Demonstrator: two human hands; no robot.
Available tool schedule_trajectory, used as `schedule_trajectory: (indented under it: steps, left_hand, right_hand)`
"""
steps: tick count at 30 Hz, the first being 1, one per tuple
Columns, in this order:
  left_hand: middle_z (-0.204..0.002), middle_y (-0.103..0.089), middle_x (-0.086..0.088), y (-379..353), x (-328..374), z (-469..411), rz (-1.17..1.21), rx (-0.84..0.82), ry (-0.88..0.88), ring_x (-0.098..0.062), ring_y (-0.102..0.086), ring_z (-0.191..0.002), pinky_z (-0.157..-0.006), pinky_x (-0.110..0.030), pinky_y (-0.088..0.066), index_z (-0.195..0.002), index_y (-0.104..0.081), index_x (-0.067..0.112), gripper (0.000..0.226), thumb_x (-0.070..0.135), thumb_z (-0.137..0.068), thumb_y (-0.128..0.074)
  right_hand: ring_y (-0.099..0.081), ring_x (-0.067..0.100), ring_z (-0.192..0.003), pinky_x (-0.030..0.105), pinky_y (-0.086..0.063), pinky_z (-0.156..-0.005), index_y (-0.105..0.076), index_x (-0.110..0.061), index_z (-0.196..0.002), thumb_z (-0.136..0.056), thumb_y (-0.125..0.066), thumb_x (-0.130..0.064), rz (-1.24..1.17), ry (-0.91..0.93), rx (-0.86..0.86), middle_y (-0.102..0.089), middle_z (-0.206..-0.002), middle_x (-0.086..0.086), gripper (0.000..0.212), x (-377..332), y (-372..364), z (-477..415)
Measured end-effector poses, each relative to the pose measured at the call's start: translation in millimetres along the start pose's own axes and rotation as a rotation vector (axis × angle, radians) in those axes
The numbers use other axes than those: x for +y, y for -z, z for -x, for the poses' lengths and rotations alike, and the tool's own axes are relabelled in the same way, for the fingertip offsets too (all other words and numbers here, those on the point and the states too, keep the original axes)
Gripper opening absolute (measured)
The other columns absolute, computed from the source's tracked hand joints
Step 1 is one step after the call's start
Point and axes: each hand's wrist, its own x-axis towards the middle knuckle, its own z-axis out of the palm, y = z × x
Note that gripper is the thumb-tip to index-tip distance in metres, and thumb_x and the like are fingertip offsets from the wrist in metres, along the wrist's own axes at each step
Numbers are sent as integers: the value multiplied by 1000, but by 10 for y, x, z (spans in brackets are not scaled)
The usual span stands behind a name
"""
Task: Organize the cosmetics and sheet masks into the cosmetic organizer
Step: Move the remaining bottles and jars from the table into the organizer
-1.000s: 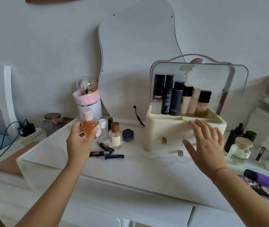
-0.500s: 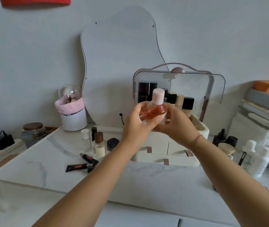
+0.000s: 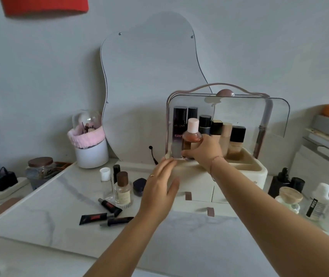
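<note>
My right hand [image 3: 204, 151] grips a round orange bottle with a pink cap [image 3: 192, 136], upright at the front left of the cream cosmetic organizer's [image 3: 245, 172] top tray, lid raised. Several dark and beige bottles [image 3: 215, 129] stand behind it. My left hand [image 3: 159, 188] hovers open in front of the organizer's left side, holding nothing. Loose on the marble top lie three black tubes [image 3: 103, 213], a brown-capped perfume bottle [image 3: 122, 189], a clear white-capped bottle [image 3: 105, 181], a thin black tube [image 3: 116, 171] and a small dark jar [image 3: 139, 186]. No sheet masks are visible.
A wavy mirror [image 3: 149, 92] leans on the wall behind. A white cup with a pink band [image 3: 90, 144] and a glass jar [image 3: 39, 170] stand at left, a power strip [image 3: 5, 181] beyond. Dark and white bottles [image 3: 319, 198] crowd the right, stacked boxes [image 3: 327, 140] behind.
The orange bottle passed from my left hand to my right, which carried it into the organizer's tray. My left hand let go and dropped back, open.
</note>
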Motion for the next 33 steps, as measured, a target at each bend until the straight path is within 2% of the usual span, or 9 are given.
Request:
schedule_trajectory:
  steps: [5, 11, 15, 18, 20, 23, 25, 28, 33]
  left_hand:
    - [-151, -30, 10, 1, 0, 6, -8, -6, -17, -2, -16, -141, -113, -26, -21, -142, -36, 23, 47, 34, -97, -43]
    - [-152, -28, 12, 6, -30, 10, 2, -22, -37, 3, -9, -141, -112, -24, -17, -143, -33, 24, 48, 39, -98, -37]
    - [-152, -26, 12, 29, -14, 22, 0, -46, -40, 4, -6, -141, -111, -22, -12, -145, -30, 25, 52, 45, -97, -34]
    - [-150, -31, 11, 121, -29, 22, -8, -50, -50, -2, -17, -140, -115, -27, -15, -144, -33, 24, 51, 41, -96, -41]
    - [-142, -44, 6, 244, -65, 41, 1, 60, -52, -5, -33, -133, -111, -28, -25, -137, -45, 19, 46, 34, -94, -51]
    - [-117, -61, -1, 424, -240, 144, -26, 476, 54, -8, -49, -110, -94, -26, -40, -116, -61, 13, 34, 20, -84, -67]
    - [-112, -59, -6, 493, -396, 236, -69, 599, 229, -18, -50, -105, -88, -33, -43, -112, -59, 11, 38, 21, -78, -73]
    - [-117, -56, -15, 448, -614, 331, -108, 456, 444, -33, -50, -108, -90, -41, -41, -118, -54, 5, 54, 25, -73, -77]
    - [-121, -56, -15, 348, -808, 345, -137, 300, 563, -35, -53, -111, -89, -47, -45, -124, -48, 4, 61, 31, -76, -74]
  right_hand:
    - [-56, 17, -77, 27, -44, -67, -55, -14, -98, -66, -82, -32, 68, -98, -9, -60, -85, 0, 46, 23, -21, -120]
    - [-50, 17, -72, 23, -36, -57, -50, -14, -84, -68, -82, -32, 180, -157, -45, -46, -66, -5, 41, -32, -109, -128]
    - [-43, 10, -57, 22, -29, -46, -47, -14, -76, -69, -81, -35, 218, -168, -55, -46, -64, -3, 41, -46, -124, -109]
    - [-46, 11, -58, 24, -30, -47, -51, -14, -81, -70, -80, -37, 212, -149, -58, -49, -65, -3, 38, -49, -104, -77]
    - [-47, 11, -60, 24, -31, -48, -55, -13, -88, -70, -79, -38, 223, -139, -73, -51, -68, -3, 39, -65, -56, -23]
    - [-60, 19, -85, 30, -49, -69, -55, -14, -113, -73, -76, -38, 208, -70, -57, -64, -94, 3, 51, -52, -2, 123]
    - [-55, 24, -111, 37, -48, -91, -47, -11, -127, -76, -74, -37, 189, 36, 67, -60, -120, 6, 63, -14, 3, 304]
    - [-43, 21, -126, 34, -37, -106, -42, -14, -135, -81, -69, -33, 109, 188, 199, -49, -134, 2, 64, 49, -15, 636]
    - [-42, 14, -121, 25, -35, -104, -46, -14, -131, -82, -64, -12, -25, 293, 323, -49, -128, 1, 53, 227, 11, 1075]
